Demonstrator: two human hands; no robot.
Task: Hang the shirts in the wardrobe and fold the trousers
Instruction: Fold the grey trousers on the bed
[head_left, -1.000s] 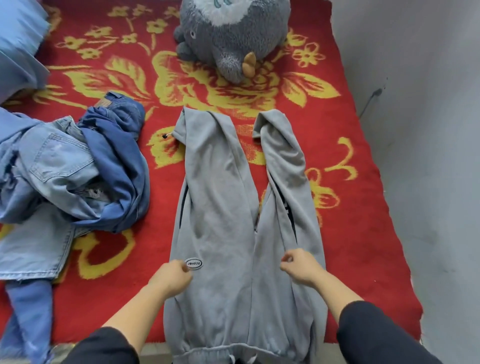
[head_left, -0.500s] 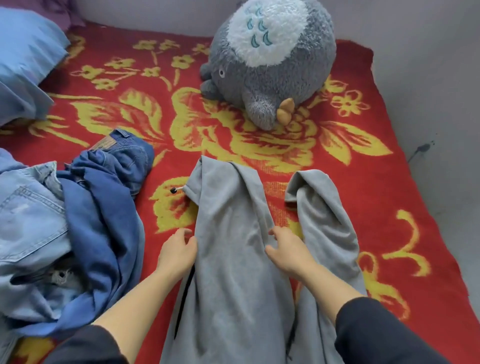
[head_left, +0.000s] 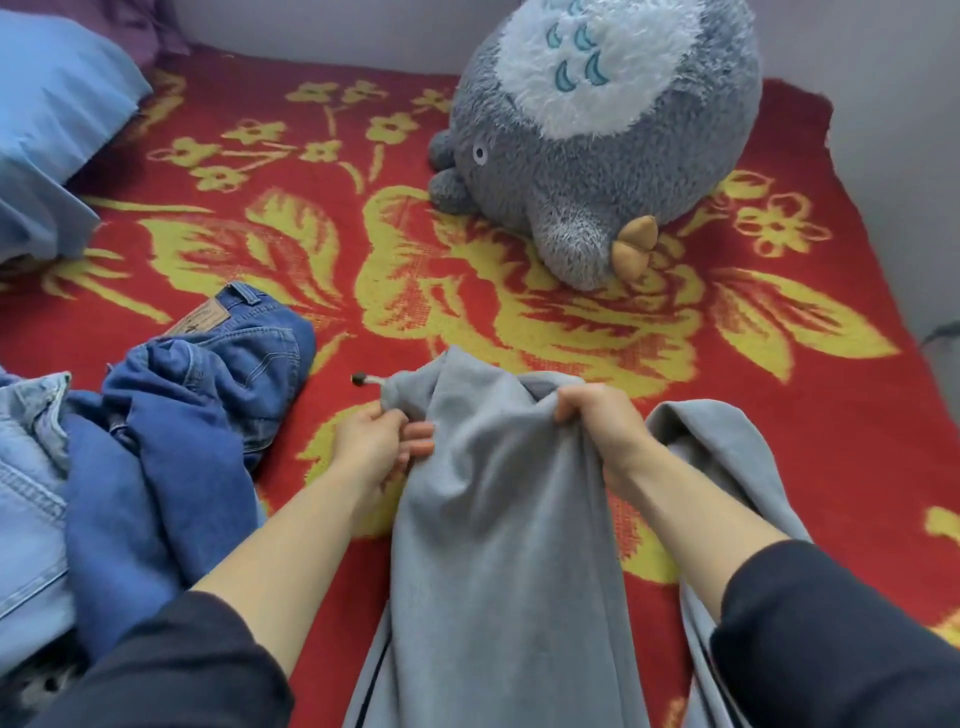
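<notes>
grey trousers (head_left: 493, 545) lie lengthwise on red blanket (head_left: 467, 291), waist end cut off below frame. soft, limp, light jersey; likely to sag and bunch between grips, so best held at both hem corners. left hand (head_left: 374, 441) pinches left edge of one leg's hem; right hand (head_left: 597, 421) clenched on bunched cloth at its right edge. second leg (head_left: 717, 452) alongside, partly hidden by right arm. cord toggle (head_left: 358, 379) pokes out. denim heap (head_left: 182, 415) left, garment count unclear. plush toy (head_left: 597, 156) beyond.

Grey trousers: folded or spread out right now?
Spread, not folded: the grey trousers lie lengthwise on the red blanket, legs apart, while left hand and right hand grip one leg's bunched cuff end.
</notes>
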